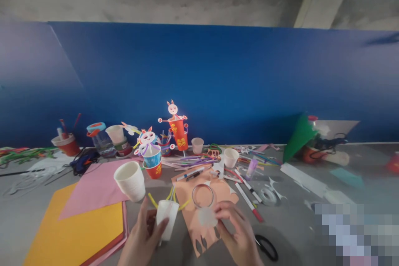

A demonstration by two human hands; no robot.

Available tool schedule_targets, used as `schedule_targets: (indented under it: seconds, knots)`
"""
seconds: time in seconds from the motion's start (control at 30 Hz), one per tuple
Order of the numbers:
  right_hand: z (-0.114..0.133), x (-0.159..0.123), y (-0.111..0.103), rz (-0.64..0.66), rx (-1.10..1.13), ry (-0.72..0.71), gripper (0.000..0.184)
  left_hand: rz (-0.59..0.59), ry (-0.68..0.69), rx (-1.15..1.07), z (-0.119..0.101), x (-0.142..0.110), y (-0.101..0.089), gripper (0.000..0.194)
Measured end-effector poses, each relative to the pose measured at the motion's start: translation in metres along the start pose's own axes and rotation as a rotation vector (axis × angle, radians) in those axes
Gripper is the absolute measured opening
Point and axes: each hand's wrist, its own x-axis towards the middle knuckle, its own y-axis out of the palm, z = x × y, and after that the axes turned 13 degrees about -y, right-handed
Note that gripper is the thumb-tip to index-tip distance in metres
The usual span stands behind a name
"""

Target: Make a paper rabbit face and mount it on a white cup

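Note:
My left hand is closed round a small white paper cup standing upside down on the table, with yellow pipe-cleaner pieces sticking out behind it. My right hand pinches a small whitish round paper piece over a peach paper sheet with cut-out shapes. A clear tape ring lies on that sheet just beyond my fingers.
A larger white cup leans on pink paper beside orange paper. Black scissors lie right of my hand. Markers, straws, decorated rabbit cups and other cups crowd the grey table before a blue wall.

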Motion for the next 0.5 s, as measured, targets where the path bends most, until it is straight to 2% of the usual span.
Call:
schedule_targets:
  seconds: [0.13, 0.17, 0.23, 0.3, 0.4, 0.5]
  knots:
    - [0.01, 0.002, -0.009, 0.05, -0.098, -0.128, 0.024, -0.346, 0.213, 0.318, -0.011, -0.004, -0.004, 0.068]
    - [0.011, 0.002, -0.009, 0.055, -0.109, -0.165, 0.026, -0.372, 0.297, 0.364, -0.018, -0.008, -0.003, 0.059]
    - [0.014, 0.002, -0.01, 0.052, -0.118, -0.219, 0.03, -0.302, 0.517, 0.413, -0.034, -0.019, 0.004, 0.04]
    - [0.017, 0.002, -0.007, 0.049, -0.118, -0.219, 0.03, -0.095, 0.709, 0.374, -0.05, -0.029, 0.015, 0.03]
    - [0.02, -0.001, 0.0, 0.052, -0.092, -0.186, 0.028, 0.078, 0.803, 0.29, -0.062, -0.037, 0.032, 0.029]
    - [0.019, -0.007, 0.009, 0.032, -0.048, -0.134, 0.025, 0.129, 0.846, 0.261, -0.059, -0.034, 0.041, 0.024]
